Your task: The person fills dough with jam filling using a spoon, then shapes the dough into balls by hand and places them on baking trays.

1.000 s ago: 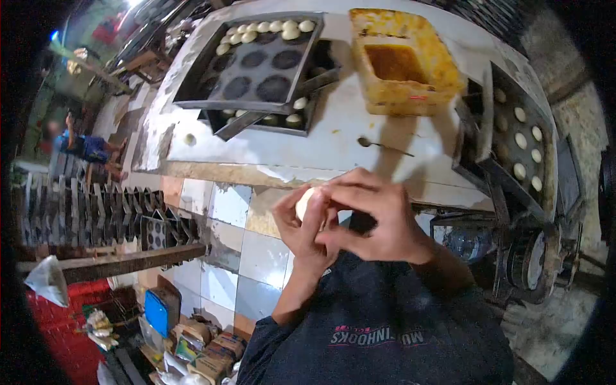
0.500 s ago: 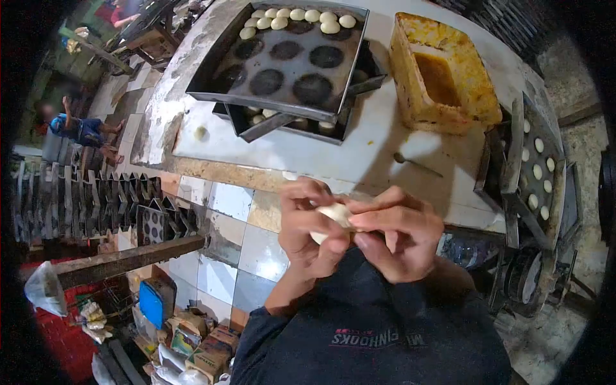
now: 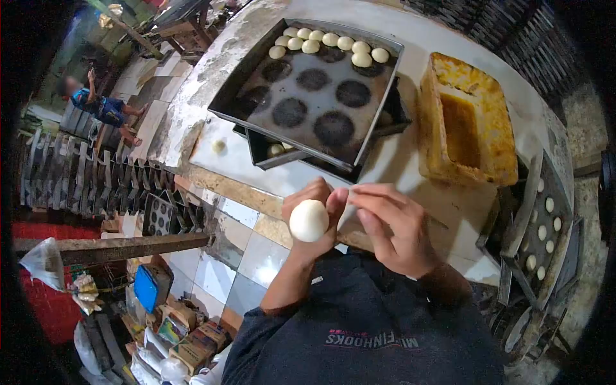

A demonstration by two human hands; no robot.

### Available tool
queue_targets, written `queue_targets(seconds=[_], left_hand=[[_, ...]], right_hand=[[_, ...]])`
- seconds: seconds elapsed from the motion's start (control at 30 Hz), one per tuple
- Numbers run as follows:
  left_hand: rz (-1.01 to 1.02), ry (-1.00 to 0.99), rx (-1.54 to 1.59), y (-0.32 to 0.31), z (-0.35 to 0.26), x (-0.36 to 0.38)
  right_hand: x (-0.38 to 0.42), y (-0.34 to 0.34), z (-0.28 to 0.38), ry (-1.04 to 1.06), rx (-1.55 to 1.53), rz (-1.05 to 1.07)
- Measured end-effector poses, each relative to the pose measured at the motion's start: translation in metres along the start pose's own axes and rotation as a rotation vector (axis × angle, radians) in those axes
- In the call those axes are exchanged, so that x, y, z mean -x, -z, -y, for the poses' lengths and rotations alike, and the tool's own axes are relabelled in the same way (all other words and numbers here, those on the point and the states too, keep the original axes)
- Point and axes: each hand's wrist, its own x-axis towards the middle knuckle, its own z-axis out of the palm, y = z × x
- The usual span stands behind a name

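Observation:
A smooth, pale ball of dough point(image 3: 309, 221) bulges from the fist of my left hand point(image 3: 332, 215), which is closed around it. Just to the right, my right hand point(image 3: 401, 234) has its thumb and fingers apart, with the fingertips close to my left thumb. I see nothing in the right hand. Beyond both hands, a dark metal tray point(image 3: 289, 135) with round blackened spots carries several dough balls point(image 3: 330, 40) along its far side. It rests on another tray point(image 3: 263, 157), which also has dough inside.
A stained yellow tub point(image 3: 433, 151) with brownish liquid stands on the white tabletop point(image 3: 398, 170). One dough ball point(image 3: 219, 146) lies near the left edge. At right are more trays point(image 3: 558, 212) with dough pieces. Stacked trays point(image 3: 96, 173) and a person point(image 3: 99, 106) are at left.
Both hands were together on the dough, pinching it. Now the right hand has come away, and the dough shows as a round ball in my left fist. The view has shifted.

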Motion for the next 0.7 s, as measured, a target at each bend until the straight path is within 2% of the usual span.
queue_targets(seconds=[0.03, 0.1, 0.13, 0.17, 0.23, 0.27, 0.3, 0.37, 0.4, 0.43, 0.47, 0.57, 0.63, 0.67, 0.7], left_hand=[[-0.021, 0.166, -0.101, 0.003, 0.012, 0.001], [-0.095, 0.099, 0.125, 0.008, 0.082, 0.015], [-0.096, 0.295, 0.489, -0.004, 0.078, -0.003], [-0.104, 0.311, 0.493, 0.01, 0.072, -0.01], [0.314, -0.05, -0.307, 0.045, 0.062, -0.03], [0.304, 0.108, 0.225, 0.055, 0.064, -0.04], [0.297, 0.113, 0.235, 0.067, 0.062, -0.05], [0.369, 0.426, 0.313, 0.098, 0.056, -0.076], [0.273, 0.395, 0.279, 0.112, 0.055, -0.088], [0.217, 0.447, 0.34, 0.127, 0.05, -0.102], [0.151, 0.434, 0.304, 0.142, 0.06, -0.111], [-0.009, 0.364, 0.291, 0.177, 0.081, -0.136], [-0.051, 0.334, 0.294, 0.198, 0.098, -0.144], [-0.057, 0.324, 0.274, 0.209, 0.104, -0.146], [-0.101, 0.341, 0.292, 0.216, 0.11, -0.144]], right_hand=[[-0.012, -0.005, -0.001, 0.008, 0.003, 0.005], [-0.036, -0.022, 0.0, 0.312, 0.096, 0.102], [-0.047, -0.039, -0.006, 0.413, 0.114, 0.217], [-0.056, -0.049, -0.016, 0.402, 0.11, 0.23], [-0.081, -0.069, -0.032, 0.449, 0.118, 0.348], [-0.099, -0.077, -0.032, 0.381, 0.033, 0.318], [-0.117, -0.083, -0.039, 0.376, 0.036, 0.33], [-0.156, -0.092, -0.056, 0.253, -0.006, 0.324], [-0.176, -0.101, -0.065, 0.199, 0.024, 0.239], [-0.195, -0.112, -0.077, 0.143, 0.057, 0.152], [-0.211, -0.125, -0.1, 0.216, 0.152, 0.088], [-0.209, -0.152, -0.152, 0.249, 0.583, 0.508], [-0.204, -0.154, -0.153, 0.26, 0.741, 0.642], [-0.208, -0.147, -0.149, 0.201, 0.644, 0.653], [-0.215, -0.137, -0.149, 0.184, 0.677, 0.647]])
